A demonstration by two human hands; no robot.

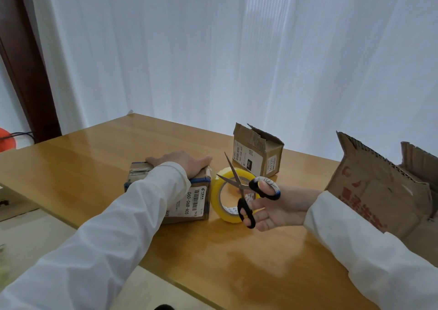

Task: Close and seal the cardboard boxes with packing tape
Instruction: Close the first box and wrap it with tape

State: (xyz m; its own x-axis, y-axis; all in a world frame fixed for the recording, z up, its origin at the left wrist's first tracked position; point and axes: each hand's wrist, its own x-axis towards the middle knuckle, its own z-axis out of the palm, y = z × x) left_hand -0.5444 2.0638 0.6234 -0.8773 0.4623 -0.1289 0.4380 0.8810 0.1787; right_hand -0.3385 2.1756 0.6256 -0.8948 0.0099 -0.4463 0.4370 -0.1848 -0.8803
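**Scissors open over the tape, one box held down**

My left hand [182, 163] lies flat on top of the small closed box [187, 198], fingers straight and spread across its lid, pressing it onto the table. My right hand [272, 205] holds the scissors [241, 191]: my thumb is through the upper black loop, my fingers are curled through the lower one, and the blades stand parted in a narrow V. Their long axis runs from my hand up and to the left, tips pointing away from me toward the far side of the table, crossing in front of the yellow tape roll [227, 198].

The roll stands on its edge just beside the closed box's right face, its open core facing me. The box under my left hand has old tape and a blue strip along its top edges, and a label with a barcode on the side toward me; its long axis runs left to right across my view.

Farther back, well apart from the roll, a second small box [257, 153] sits with its top flaps up. At my right, a large box [379, 191] with red print also stands with its flaps raised, touching my right sleeve.

Everything rests on a glossy wooden table [94, 158]. Behind it hangs a white sheer curtain [213, 48], with a dark wooden frame [26, 67] at the left.
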